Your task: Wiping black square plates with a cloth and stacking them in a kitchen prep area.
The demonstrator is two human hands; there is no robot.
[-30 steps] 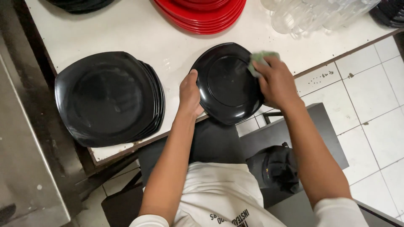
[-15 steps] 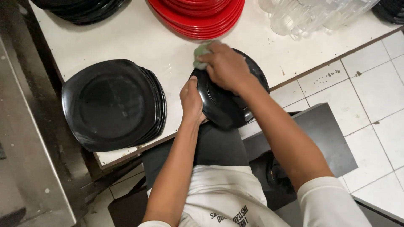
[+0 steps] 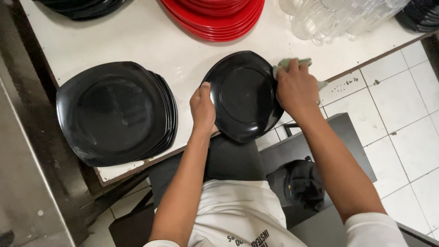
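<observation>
I see left hand (image 3: 203, 110) gripping black plate (image 3: 244, 95), right hand (image 3: 296, 89) pinching green cloth (image 3: 292, 64) at its rim; wipe looks midway, stack (image 3: 114, 112) centre-left of frame.

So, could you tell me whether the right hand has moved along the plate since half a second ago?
Yes. The right hand slid from the plate's far rim to its right edge.

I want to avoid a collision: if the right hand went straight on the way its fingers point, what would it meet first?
Probably the clear glasses on the white table; the right hand, holding a green cloth, points up-table toward them. Depth is uncertain.
</observation>
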